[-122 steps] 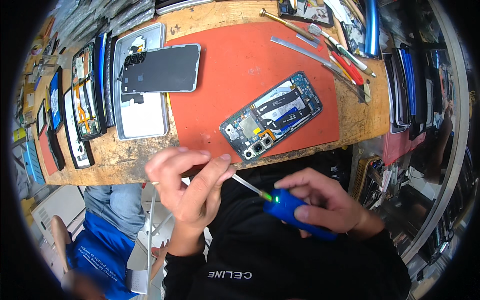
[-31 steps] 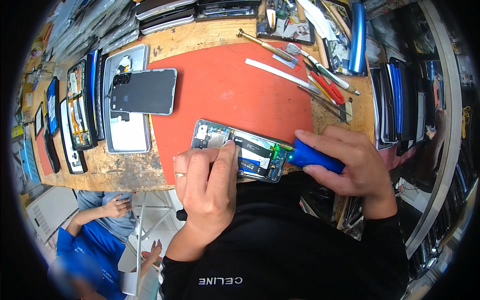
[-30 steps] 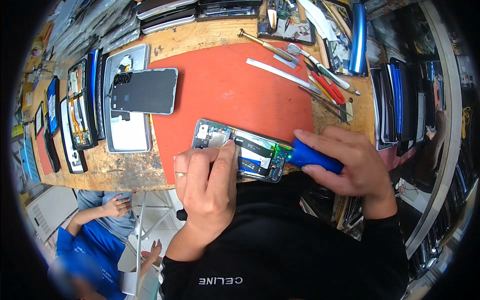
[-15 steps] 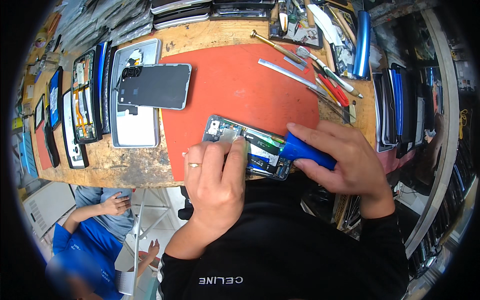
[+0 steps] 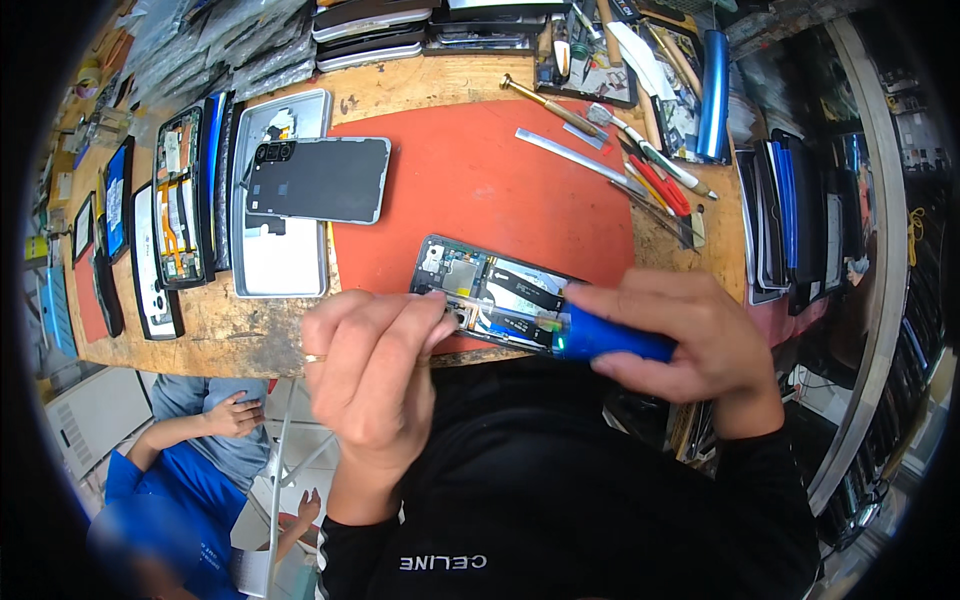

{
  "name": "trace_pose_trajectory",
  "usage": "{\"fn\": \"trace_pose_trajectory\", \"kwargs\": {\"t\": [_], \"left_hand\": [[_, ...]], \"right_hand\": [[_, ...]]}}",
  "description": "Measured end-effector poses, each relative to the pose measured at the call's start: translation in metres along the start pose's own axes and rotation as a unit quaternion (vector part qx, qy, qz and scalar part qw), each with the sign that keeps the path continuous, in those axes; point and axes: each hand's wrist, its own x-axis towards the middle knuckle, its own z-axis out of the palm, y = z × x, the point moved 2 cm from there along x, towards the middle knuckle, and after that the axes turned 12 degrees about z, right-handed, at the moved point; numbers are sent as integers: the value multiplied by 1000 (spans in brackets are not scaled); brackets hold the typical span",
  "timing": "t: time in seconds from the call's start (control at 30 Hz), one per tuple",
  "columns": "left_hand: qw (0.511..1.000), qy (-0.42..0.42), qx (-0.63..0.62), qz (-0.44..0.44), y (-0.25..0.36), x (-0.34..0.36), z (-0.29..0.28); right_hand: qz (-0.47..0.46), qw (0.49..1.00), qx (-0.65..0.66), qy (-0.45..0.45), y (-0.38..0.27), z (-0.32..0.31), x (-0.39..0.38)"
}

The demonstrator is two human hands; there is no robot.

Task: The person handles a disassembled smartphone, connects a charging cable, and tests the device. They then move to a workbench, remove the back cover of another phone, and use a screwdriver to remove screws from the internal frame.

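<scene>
An opened phone [image 5: 465, 270] lies near the front edge of the orange-red mat [image 5: 480, 180], its boards, dark flex strips and battery area bare. My right hand [image 5: 690, 330] is wrapped round a blue electric screwdriver [image 5: 615, 338], held low and nearly flat over the phone's right end. Its lit nose and thin shaft point left across the phone. My left hand [image 5: 375, 365] is at the phone's lower left edge, thumb and fingertips pinched together near the shaft's tip. Whatever they pinch is too small to make out.
A dark phone back cover [image 5: 325, 180] rests partly over a grey-white tray [image 5: 285, 265]. More opened phones [image 5: 180, 200] stand at left. Tweezers, a red-handled knife [image 5: 672, 190] and a brass screwdriver [image 5: 550, 102] lie at the far right. A seated person in blue [image 5: 180, 490] is at lower left.
My left hand has drawn back leftward off the phone, its fingers now pinched. The blue screwdriver has swung nearer me and levelled, its shaft now crossing lower over the phone.
</scene>
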Motion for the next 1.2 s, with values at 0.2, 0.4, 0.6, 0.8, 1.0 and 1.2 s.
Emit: {"fn": "trace_pose_trajectory", "kwargs": {"t": [0.2,0.4,0.6,0.8,1.0,1.2], "left_hand": [[978,-148,31,144,-1,-3,-27],[974,-114,61,184,9,-11,-55],[974,-63,76,203,7,-19,-62],[959,11,236,153,-48,-45,-113],[995,84,59,0,-67,-95,-118],[996,-67,-57,-18,-30,-85,-73]], "right_hand": [[-53,988,88,-113,0,-9,-23],[-80,965,157,-196,4,-12,-31],[-90,954,192,-210,1,-7,-30],[-61,965,191,-171,17,-34,-30],[109,954,-51,274,36,-45,-14],[68,887,-19,457,82,-61,37]]}}
